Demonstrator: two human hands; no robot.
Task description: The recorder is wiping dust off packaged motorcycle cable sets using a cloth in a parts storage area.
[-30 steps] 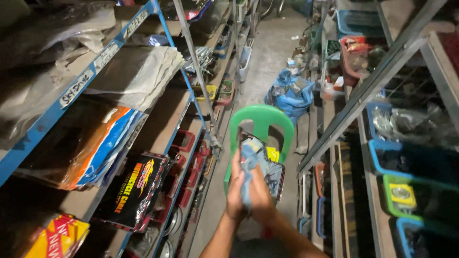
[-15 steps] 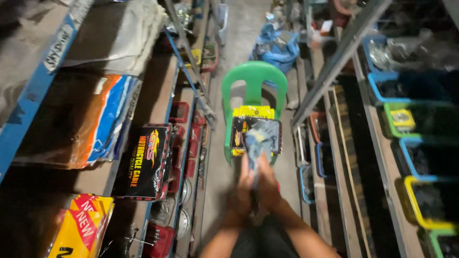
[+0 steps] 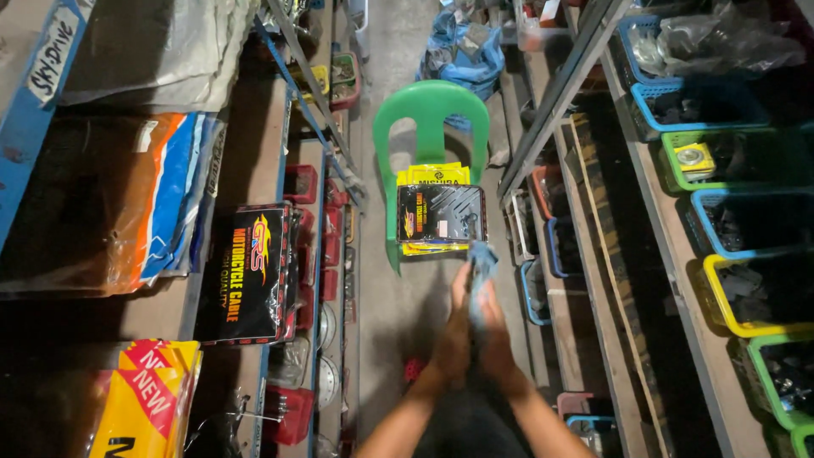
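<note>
Both hands, left hand and right hand, press a blue cloth between closed palms; best kept centred above the green chair's front edge.

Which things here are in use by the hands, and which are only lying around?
In use: left hand and right hand, pressed around a blue cloth.

Lying around: green chair with flat packets; coloured bins; boxed goods on left shelf.
</note>
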